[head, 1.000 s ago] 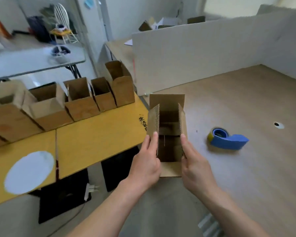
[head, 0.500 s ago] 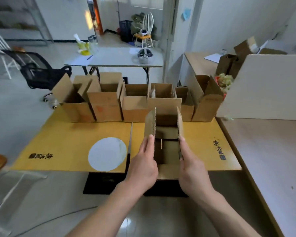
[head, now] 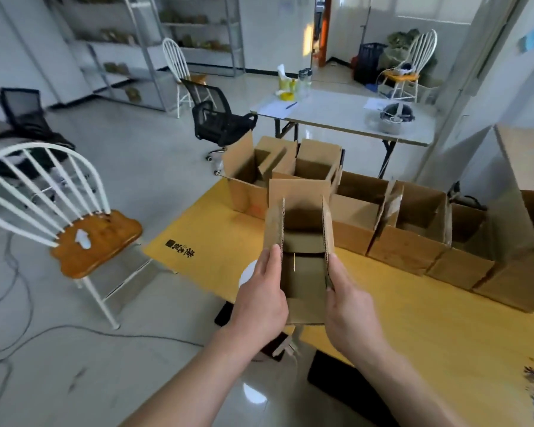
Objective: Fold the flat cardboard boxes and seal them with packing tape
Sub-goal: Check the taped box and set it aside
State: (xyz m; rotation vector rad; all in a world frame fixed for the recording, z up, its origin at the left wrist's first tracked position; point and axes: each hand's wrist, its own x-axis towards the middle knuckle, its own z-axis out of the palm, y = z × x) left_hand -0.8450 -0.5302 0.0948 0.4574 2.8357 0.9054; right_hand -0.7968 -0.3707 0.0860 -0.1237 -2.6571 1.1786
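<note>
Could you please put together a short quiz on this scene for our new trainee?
1. True or false: the left hand and right hand hold opposite sides of the held box.
2. The row of open boxes on the yellow table lies: A) beyond the held box; B) nearer the person than it; C) inside it.
3. Fill in: the held box's top flaps are ___ (open or taped).
Key: 1 true; 2 A; 3 open.
</note>
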